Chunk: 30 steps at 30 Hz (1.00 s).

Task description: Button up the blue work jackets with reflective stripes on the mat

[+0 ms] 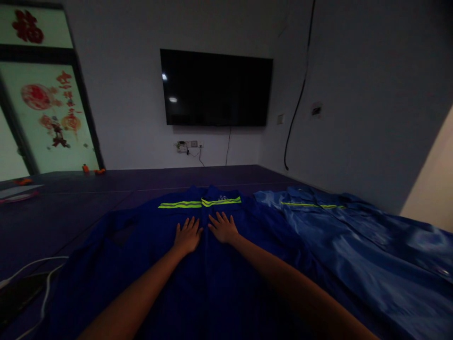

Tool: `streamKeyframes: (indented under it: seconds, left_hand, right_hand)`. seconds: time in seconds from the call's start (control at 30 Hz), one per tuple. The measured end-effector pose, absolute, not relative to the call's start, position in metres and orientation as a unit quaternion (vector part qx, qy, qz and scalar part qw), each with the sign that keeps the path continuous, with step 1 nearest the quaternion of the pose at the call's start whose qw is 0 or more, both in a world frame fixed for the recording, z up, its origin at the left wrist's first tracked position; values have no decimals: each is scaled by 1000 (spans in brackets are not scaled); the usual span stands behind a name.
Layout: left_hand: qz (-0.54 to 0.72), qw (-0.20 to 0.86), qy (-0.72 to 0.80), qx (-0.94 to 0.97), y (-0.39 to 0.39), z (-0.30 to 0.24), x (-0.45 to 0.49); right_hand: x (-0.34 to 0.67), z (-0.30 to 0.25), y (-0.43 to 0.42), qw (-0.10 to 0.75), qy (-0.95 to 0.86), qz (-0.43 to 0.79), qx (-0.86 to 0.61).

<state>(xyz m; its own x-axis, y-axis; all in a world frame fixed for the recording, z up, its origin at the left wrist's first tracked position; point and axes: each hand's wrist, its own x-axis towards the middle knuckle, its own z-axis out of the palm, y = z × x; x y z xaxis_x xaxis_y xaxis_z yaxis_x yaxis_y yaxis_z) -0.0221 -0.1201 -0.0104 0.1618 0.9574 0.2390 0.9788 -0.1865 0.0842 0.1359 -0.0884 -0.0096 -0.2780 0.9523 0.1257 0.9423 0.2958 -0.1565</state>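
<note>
A dark blue work jacket (155,264) with yellow-green reflective strips across the chest is spread out in front of me, its collar at the far end. My left hand (188,236) lies flat on the jacket just below the left strip, fingers apart. On the other side of the front seam, my right hand (223,228) rests flat with its fingers spread, pointing toward the collar. Neither hand holds anything. To the right, a lighter, shiny blue garment (354,250) with a thin yellow strip is laid out beside the jacket.
A dark phone-like slab (24,295) and a white cable (47,283) lie at the lower left. Small orange objects (100,171) stand near the glass door (53,118). A television (217,89) hangs on the far wall, and a black cable (296,108) dangles at right.
</note>
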Motion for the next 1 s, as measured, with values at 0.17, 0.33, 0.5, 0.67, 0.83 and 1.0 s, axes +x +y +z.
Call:
streamKeyframes:
  seconds: [0.17,0.33,0.5,0.67,0.83,1.0]
  left_hand:
    - [-122,29,-660,-741,-93,-8,-15]
    - [-119,20,-683,-720,-74,-4,-10]
    - [-112,20,-696,-709,-60,-3,-7]
    - [-104,18,-707,-699,-49,-3,-4]
    - [-104,13,-714,-693,-41,-1,-2]
    - [-113,-6,-697,-708,-33,1,-3]
  right_hand:
    - [124,-7,-66,117,-777,27,-618]
    - [116,-6,-48,125,-761,27,-636]
    - [112,-8,-33,137,-757,17,-638]
    - [109,-6,-30,190,-750,-31,-632]
    - [105,0,-27,244,-739,-79,-623]
    - [106,-4,-13,226,-788,-36,-572]
